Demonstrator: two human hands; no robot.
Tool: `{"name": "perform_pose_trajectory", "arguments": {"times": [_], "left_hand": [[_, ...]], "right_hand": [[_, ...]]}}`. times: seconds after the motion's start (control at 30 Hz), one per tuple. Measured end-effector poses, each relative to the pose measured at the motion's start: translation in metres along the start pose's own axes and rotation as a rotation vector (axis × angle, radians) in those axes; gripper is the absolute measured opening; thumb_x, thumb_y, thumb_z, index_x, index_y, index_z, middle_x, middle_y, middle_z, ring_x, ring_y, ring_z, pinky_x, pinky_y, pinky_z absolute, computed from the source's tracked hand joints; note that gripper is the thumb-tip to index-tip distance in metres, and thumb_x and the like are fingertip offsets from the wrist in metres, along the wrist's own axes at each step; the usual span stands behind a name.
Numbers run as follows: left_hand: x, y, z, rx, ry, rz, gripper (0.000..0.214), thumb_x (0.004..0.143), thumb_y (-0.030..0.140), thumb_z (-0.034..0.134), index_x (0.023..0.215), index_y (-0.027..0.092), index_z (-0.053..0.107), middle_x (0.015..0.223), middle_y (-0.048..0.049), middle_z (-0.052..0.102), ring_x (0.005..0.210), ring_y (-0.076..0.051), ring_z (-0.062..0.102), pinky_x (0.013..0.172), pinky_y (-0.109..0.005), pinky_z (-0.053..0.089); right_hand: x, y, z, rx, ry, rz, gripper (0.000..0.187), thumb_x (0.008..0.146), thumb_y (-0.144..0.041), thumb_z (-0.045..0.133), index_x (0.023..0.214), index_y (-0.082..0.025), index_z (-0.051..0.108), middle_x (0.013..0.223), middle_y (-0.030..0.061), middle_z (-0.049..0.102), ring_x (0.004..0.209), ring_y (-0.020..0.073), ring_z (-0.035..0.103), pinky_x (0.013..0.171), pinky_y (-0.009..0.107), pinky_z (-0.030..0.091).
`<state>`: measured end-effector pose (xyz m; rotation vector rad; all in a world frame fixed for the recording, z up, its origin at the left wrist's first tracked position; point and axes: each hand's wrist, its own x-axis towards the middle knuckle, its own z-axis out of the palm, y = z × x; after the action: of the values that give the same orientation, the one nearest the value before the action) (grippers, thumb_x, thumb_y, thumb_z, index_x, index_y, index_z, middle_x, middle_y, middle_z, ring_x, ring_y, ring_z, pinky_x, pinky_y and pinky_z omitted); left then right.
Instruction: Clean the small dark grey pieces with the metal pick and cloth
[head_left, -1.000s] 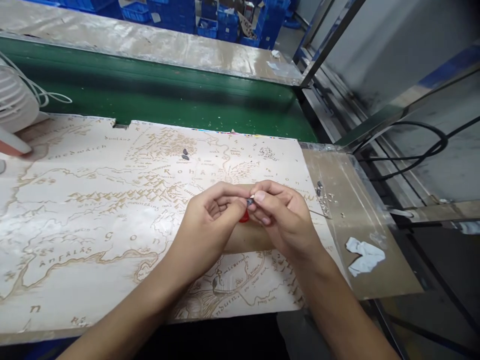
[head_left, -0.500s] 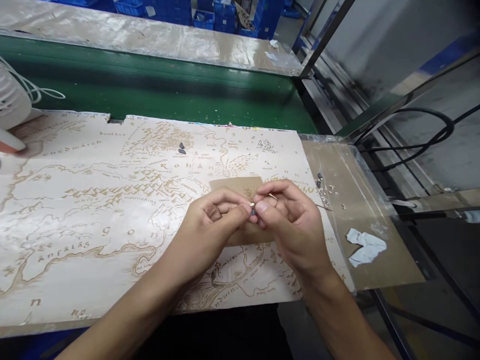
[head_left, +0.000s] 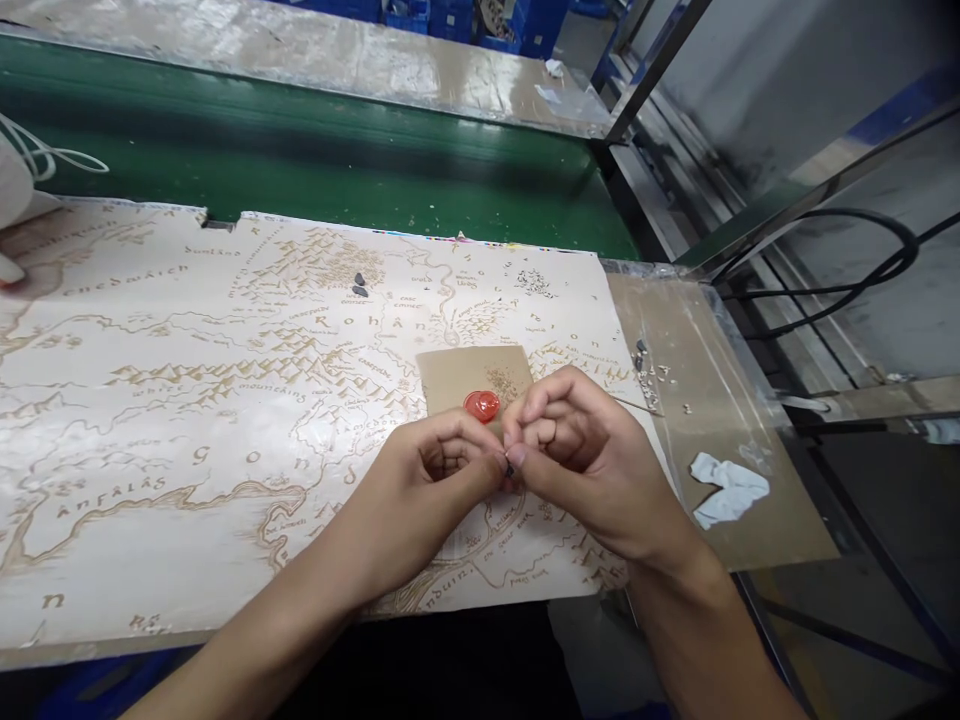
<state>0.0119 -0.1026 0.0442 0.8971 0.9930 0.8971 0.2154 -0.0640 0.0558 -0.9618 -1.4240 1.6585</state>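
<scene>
My left hand (head_left: pixel 442 475) and my right hand (head_left: pixel 581 460) meet at the fingertips above a map-printed sheet. Thumbs and forefingers of both pinch a tiny dark piece (head_left: pixel 510 469), mostly hidden by the fingers, so its kind is unclear. A thin brown stick (head_left: pixel 637 404) shows beyond the right hand's knuckles; whether that hand holds it I cannot tell. Just past the fingertips, a glossy red blob (head_left: pixel 482 405) lies on a brown cardboard piece (head_left: pixel 457 368). Fine brown specks (head_left: pixel 506 380) are scattered beside the blob.
The map sheet (head_left: pixel 225 440) covers the table. Two dark pieces (head_left: pixel 360 286) and small black bits (head_left: pixel 534 283) lie on it. At right are small pale pieces (head_left: pixel 663 373) and crumpled white paper (head_left: pixel 729 490). A green belt (head_left: pixel 337 160) runs behind; a white appliance (head_left: pixel 15 190) stands left.
Both hands have come down slightly toward me, still pinched together. The red blob on the cardboard, hidden before, now shows. The view has shifted a little.
</scene>
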Motion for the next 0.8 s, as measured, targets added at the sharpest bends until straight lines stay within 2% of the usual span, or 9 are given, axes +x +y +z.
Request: {"name": "perform_pose_trajectory", "arguments": {"times": [0.1, 0.2, 0.33, 0.4, 0.57, 0.73, 0.8], "left_hand": [[-0.005, -0.005, 0.0, 0.019, 0.01, -0.047, 0.024, 0.101, 0.044, 0.082, 0.094, 0.022, 0.081, 0.09, -0.0058, 0.079, 0.085, -0.021, 0.069, 0.071, -0.031, 0.049], [-0.007, -0.008, -0.001, -0.025, 0.03, -0.06, 0.027, 0.099, 0.047, 0.085, 0.095, 0.02, 0.08, 0.091, -0.0052, 0.08, 0.088, -0.019, 0.07, 0.078, -0.03, 0.051], [-0.01, -0.015, -0.003, -0.04, 0.112, -0.03, 0.023, 0.099, 0.042, 0.087, 0.106, 0.02, 0.085, 0.095, -0.0052, 0.083, 0.09, -0.018, 0.071, 0.082, -0.028, 0.053], [-0.011, -0.019, -0.005, -0.032, 0.129, -0.044, 0.024, 0.099, 0.041, 0.086, 0.11, 0.02, 0.086, 0.098, -0.0067, 0.084, 0.091, -0.019, 0.071, 0.081, -0.028, 0.053], [-0.015, -0.019, -0.005, -0.039, 0.156, -0.039, 0.023, 0.097, 0.04, 0.088, 0.11, 0.02, 0.087, 0.094, -0.0057, 0.082, 0.088, -0.017, 0.071, 0.078, -0.025, 0.054], [-0.021, -0.011, -0.003, -0.043, 0.152, -0.012, 0.019, 0.099, 0.039, 0.087, 0.106, 0.022, 0.087, 0.084, -0.0024, 0.078, 0.078, -0.014, 0.066, 0.071, -0.022, 0.051], [-0.023, -0.009, -0.002, -0.03, 0.148, -0.007, 0.019, 0.099, 0.04, 0.086, 0.106, 0.022, 0.086, 0.082, -0.0019, 0.076, 0.076, -0.014, 0.064, 0.069, -0.022, 0.05]], "right_hand": [[-0.004, 0.004, -0.002, -0.048, -0.052, -0.004, 0.03, 0.096, -0.016, 0.093, 0.103, -0.027, 0.067, 0.101, -0.0016, 0.075, 0.073, 0.0111, 0.068, 0.067, 0.025, 0.058], [-0.003, 0.01, -0.001, -0.051, -0.04, -0.039, 0.028, 0.1, -0.018, 0.089, 0.104, -0.028, 0.062, 0.1, -0.0017, 0.074, 0.073, 0.0123, 0.068, 0.067, 0.027, 0.059], [0.008, 0.017, -0.003, -0.226, 0.174, -0.163, 0.027, 0.104, -0.016, 0.081, 0.102, -0.028, 0.057, 0.101, -0.001, 0.075, 0.075, 0.0127, 0.063, 0.069, 0.028, 0.055], [0.014, 0.021, -0.005, -0.341, 0.236, -0.203, 0.026, 0.104, -0.014, 0.078, 0.101, -0.028, 0.056, 0.103, -0.0006, 0.074, 0.077, 0.0131, 0.061, 0.07, 0.029, 0.052], [0.019, 0.029, -0.007, -0.477, 0.213, -0.182, 0.022, 0.107, -0.016, 0.073, 0.102, -0.028, 0.055, 0.107, -0.0001, 0.073, 0.078, 0.0141, 0.062, 0.067, 0.032, 0.049], [0.016, 0.03, -0.007, -0.582, 0.168, -0.185, 0.019, 0.108, -0.015, 0.069, 0.102, -0.028, 0.056, 0.109, 0.0026, 0.073, 0.097, 0.02, 0.073, 0.071, 0.034, 0.051], [0.016, 0.03, -0.006, -0.612, 0.145, -0.178, 0.019, 0.108, -0.015, 0.068, 0.103, -0.027, 0.055, 0.111, 0.0035, 0.074, 0.098, 0.0208, 0.075, 0.071, 0.035, 0.051]]}}
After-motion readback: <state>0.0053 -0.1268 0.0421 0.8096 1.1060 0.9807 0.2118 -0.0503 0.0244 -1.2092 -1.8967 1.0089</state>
